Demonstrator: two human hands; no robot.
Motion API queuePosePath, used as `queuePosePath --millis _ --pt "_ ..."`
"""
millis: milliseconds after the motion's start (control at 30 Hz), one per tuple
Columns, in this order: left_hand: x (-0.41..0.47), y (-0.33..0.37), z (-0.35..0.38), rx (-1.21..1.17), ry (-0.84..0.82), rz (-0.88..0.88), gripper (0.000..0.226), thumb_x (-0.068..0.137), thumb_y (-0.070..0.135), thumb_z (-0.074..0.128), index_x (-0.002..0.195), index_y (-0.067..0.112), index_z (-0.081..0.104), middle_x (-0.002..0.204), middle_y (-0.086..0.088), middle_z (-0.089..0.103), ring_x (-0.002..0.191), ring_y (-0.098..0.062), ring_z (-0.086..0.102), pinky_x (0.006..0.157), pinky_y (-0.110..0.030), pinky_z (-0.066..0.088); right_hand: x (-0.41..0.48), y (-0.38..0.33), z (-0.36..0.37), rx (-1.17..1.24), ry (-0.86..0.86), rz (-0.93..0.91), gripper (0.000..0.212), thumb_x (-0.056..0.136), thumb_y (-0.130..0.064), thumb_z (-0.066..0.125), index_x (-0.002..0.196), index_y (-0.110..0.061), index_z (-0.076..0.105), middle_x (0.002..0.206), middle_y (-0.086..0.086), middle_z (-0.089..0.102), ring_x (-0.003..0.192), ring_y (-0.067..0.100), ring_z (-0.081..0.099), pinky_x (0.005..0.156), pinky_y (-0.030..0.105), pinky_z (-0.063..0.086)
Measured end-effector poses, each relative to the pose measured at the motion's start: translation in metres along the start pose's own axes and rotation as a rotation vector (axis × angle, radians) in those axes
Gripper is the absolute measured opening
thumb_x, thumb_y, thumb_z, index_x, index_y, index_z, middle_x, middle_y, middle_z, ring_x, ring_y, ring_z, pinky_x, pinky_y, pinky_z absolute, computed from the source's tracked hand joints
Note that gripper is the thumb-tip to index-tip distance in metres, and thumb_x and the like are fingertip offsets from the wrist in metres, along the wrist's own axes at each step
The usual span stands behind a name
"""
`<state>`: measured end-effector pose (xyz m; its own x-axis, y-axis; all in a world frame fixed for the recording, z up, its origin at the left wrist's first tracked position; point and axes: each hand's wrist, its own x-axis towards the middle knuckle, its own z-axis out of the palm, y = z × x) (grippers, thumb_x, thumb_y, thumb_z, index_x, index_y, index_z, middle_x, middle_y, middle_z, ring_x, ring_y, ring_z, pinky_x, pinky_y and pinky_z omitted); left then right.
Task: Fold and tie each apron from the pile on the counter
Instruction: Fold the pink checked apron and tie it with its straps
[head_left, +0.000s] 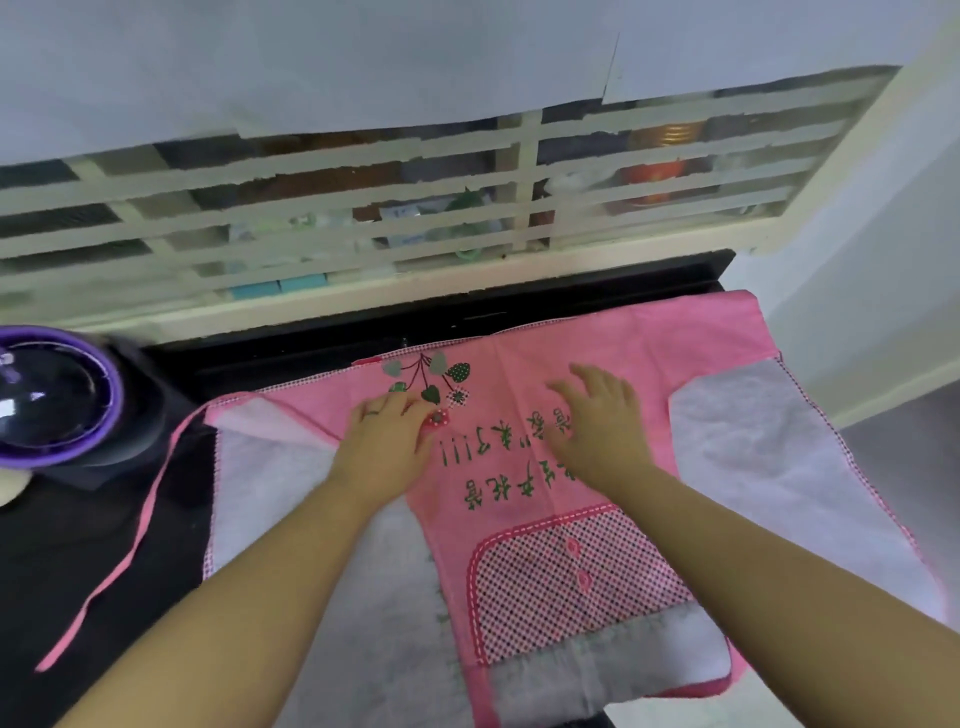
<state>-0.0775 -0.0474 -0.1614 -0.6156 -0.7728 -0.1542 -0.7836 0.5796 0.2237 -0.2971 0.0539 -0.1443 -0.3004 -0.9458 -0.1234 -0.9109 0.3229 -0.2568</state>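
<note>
The dark desk (67, 571) is carrying a pink apron (498, 525), which is lying spread across its right half, under the barred window. It is looking part-folded: a pink panel is lying face up over the pale reverse, which is showing at both sides. I judge the person is smoothing this first fold flat before going on.

Both forearms are reaching out over the cloth. The left hand (387, 441) is pressing down by the strawberry motif (431, 379), and the right hand (597, 415) is resting just beside it on the green lettering. Each grip is apart, fingers laid out on the fabric and clasping nothing.

The pink panel's long axis is running from the window side towards the person, slanting a little to their right. The checked pocket (571, 582) is sitting at the near end, the motif at the far end, and the lettering is facing away from the person, upside down to them.

A pink strap (149, 504) is trailing off the apron's far left corner, down across the bare desk, past a purple bowl (52, 395).

Next, I think, the side flaps are needing folding in and the bundle shortening, and then that loose strap is wanting gathering so it can be wound round and tied
</note>
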Motion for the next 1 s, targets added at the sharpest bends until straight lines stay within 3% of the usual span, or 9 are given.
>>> queuePosePath --millis 200,400,500,633,700,800,900,933,1000 --pt "-0.027 -0.07 -0.022 0.076 0.198 -0.146 0.049 0.081 0.011 0.06 0.13 0.019 0.057 0.131 -0.005 0.053 0.127 -0.029 0.044 0.113 -0.053 0.016 0.006 -0.104 0.029 0.039 -0.342 -0.327 0.053 0.094 -0.026 0.049 0.145 -0.019 0.035 0.155 0.007 0.022 0.143 0.027 0.017 0.117 0.048 0.013" --pt "-0.055 -0.142 -0.036 0.169 0.042 -0.283 0.062 0.091 0.019 0.052 0.149 0.028 0.03 0.153 -0.007 0.027 0.146 -0.031 0.009 0.116 -0.055 0.005 0.0 -0.126 0.053 -0.177 -0.538 -0.383 0.068 0.093 -0.039 0.051 0.15 -0.036 0.013 0.16 0.009 -0.012 0.146 0.034 -0.012 0.11 0.069 -0.001" --pt "-0.053 -0.156 -0.037 0.156 0.025 -0.236 0.061 0.093 0.019 0.049 0.149 0.025 0.028 0.15 -0.006 0.033 0.145 -0.03 0.012 0.117 -0.055 0.006 0.002 -0.127 0.048 -0.155 -0.573 -0.382 0.066 0.092 -0.04 0.051 0.149 -0.038 0.017 0.16 0.007 -0.013 0.146 0.033 -0.013 0.108 0.071 -0.001" --pt "-0.042 -0.162 -0.039 0.237 -0.084 -0.043 0.059 0.094 0.016 0.047 0.149 0.027 0.029 0.158 -0.002 0.018 0.148 -0.025 0.002 0.117 -0.05 -0.002 0.002 -0.128 0.044 -0.134 -0.591 -0.373 0.067 0.091 -0.04 0.052 0.149 -0.036 0.02 0.159 0.008 -0.015 0.145 0.034 -0.014 0.108 0.072 0.001" --pt "-0.035 -0.16 -0.04 0.348 -0.137 0.046 0.054 0.093 0.016 0.048 0.145 0.025 0.035 0.153 0.0 0.029 0.147 -0.022 0.009 0.117 -0.048 -0.005 0.001 -0.129 0.045 -0.143 -0.582 -0.373 0.069 0.09 -0.04 0.054 0.149 -0.036 0.019 0.159 0.009 -0.015 0.145 0.035 -0.014 0.107 0.073 0.001" --pt "-0.033 -0.158 -0.046 0.424 -0.14 0.144 0.028 0.088 0.018 0.053 0.116 0.021 0.052 0.117 0.002 0.057 0.122 -0.019 0.046 0.118 -0.044 -0.002 0.001 -0.128 0.049 -0.168 -0.561 -0.379 0.074 0.088 -0.038 0.059 0.149 -0.038 0.017 0.159 0.008 -0.016 0.145 0.034 -0.015 0.107 0.073 0.0" --pt "-0.048 -0.173 -0.045 0.462 -0.054 0.24 0.026 0.063 0.009 0.078 0.072 0.02 0.056 0.07 0.004 0.062 0.073 -0.02 0.061 0.101 -0.044 0.041 0.0 -0.127 0.053 -0.178 -0.551 -0.381 0.078 0.086 -0.035 0.061 0.149 -0.04 0.014 0.159 0.008 -0.017 0.145 0.033 -0.016 0.107 0.072 -0.001" --pt "-0.055 -0.176 -0.047 0.426 -0.056 0.215 0.031 0.057 0.008 0.081 0.067 0.021 0.054 0.064 0.006 0.06 0.065 -0.02 0.059 0.09 -0.04 0.047 -0.001 -0.126 0.054 -0.185 -0.545 -0.381 0.079 0.086 -0.036 0.061 0.149 -0.041 0.013 0.159 0.008 -0.018 0.145 0.033 -0.017 0.107 0.072 -0.001" --pt "-0.073 -0.18 -0.045 0.332 -0.189 0.075 0.019 0.072 0.019 0.07 0.078 0.024 0.052 0.08 0.009 0.054 0.077 -0.017 0.054 0.091 -0.035 0.04 -0.004 -0.126 0.055 -0.205 -0.53 -0.384 0.078 0.087 -0.039 0.058 0.149 -0.041 0.01 0.158 0.008 -0.019 0.145 0.031 -0.019 0.107 0.071 -0.003"
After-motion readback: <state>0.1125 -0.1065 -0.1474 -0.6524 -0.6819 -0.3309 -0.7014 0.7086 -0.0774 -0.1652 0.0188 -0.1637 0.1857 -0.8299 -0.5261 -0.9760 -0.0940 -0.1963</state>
